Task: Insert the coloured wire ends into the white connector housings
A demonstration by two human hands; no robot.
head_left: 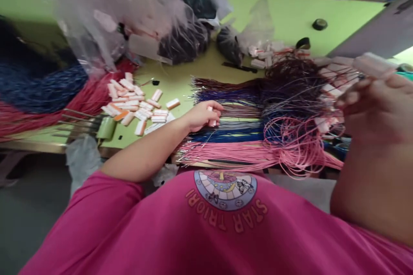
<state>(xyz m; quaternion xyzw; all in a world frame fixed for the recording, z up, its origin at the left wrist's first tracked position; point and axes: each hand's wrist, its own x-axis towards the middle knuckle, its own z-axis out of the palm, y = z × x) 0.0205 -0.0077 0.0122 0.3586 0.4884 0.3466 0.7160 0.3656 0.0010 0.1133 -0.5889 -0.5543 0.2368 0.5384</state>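
My left hand (203,116) is closed around a small white connector housing (211,123), parts of which show between the fingers. It rests over sorted rows of cut wires, beside the brown wires (240,111) and grey wires (241,126). Below it lie blue wires (235,135) and pink wires (229,151) with metal terminals at their left ends. Raised at the far right, my right hand (380,99) is blurred, with its fingers closed at a white connector block (374,65). Left of my left hand lies a loose pile of white-and-orange connector housings (129,101).
Large bundles of dark blue wires (41,88) and red wires (93,94) cover the left side. Clear plastic bags (183,38) stand at the back. A tangle of wires (293,81) and wired connectors lies on the right. A black tape roll (319,24) sits further back.
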